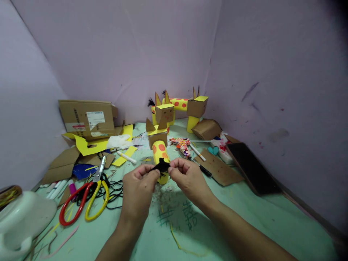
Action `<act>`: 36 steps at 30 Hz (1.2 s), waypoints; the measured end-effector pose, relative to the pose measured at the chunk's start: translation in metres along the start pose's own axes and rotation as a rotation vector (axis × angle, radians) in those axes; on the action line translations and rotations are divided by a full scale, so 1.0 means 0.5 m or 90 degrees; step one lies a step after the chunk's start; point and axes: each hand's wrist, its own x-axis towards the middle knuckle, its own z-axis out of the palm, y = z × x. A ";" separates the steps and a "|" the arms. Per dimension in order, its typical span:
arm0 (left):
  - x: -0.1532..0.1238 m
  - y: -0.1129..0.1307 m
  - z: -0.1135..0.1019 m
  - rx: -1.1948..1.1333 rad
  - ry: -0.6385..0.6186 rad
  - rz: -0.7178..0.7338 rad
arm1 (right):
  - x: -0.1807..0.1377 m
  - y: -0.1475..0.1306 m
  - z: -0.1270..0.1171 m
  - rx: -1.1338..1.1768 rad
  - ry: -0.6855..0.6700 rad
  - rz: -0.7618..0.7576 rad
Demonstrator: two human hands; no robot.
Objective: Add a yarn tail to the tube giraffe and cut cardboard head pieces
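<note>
Both hands met just above the green table cover (258, 221), close in front of the person. The left hand (138, 185) and the right hand (187, 177) each pinched one end of a small black tuft of thread (162, 166) between thumb and fingertips, the other fingers curled in, so the tuft was held between the two hands and clear of the table. Right behind it stood a small cardboard animal (160, 150), a yellow tube with orange spots topped by a brown box head, and the tuft overlapped the lower part of that tube from where I looked; whether it touched the tube I could not tell. To the left of the left hand lay a pair of scissors (87, 197) with one red and one yellow handle, resting on a loose tangle of black thread (115, 190). Farther back, near the wall, stood a larger spotted animal (176, 105) made the same way, and at the back left a brown cardboard box (88, 119) sat among yellow paper scraps. To the right of the right hand lay a black pen (202, 169), a flat cardboard sheet (219, 168) and, beyond it, a dark tablet (252, 166) against the wall.
</note>
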 end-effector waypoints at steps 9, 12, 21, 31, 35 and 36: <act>0.007 0.000 -0.005 -0.019 0.006 0.008 | 0.007 0.018 -0.010 0.013 0.041 -0.019; 0.004 0.004 -0.005 -0.025 -0.007 -0.003 | 0.000 0.005 -0.012 0.029 0.019 -0.016; -0.004 0.009 -0.001 0.034 -0.076 -0.041 | -0.006 0.001 0.000 -0.031 -0.002 0.005; -0.001 0.014 -0.020 -0.011 -0.074 -0.025 | -0.007 -0.004 -0.014 -0.004 0.019 -0.057; -0.003 0.018 -0.023 -0.030 -0.050 -0.002 | -0.016 -0.006 -0.016 0.038 0.089 -0.154; -0.004 0.019 -0.021 -0.027 -0.046 -0.011 | -0.018 -0.006 -0.015 0.035 0.094 -0.162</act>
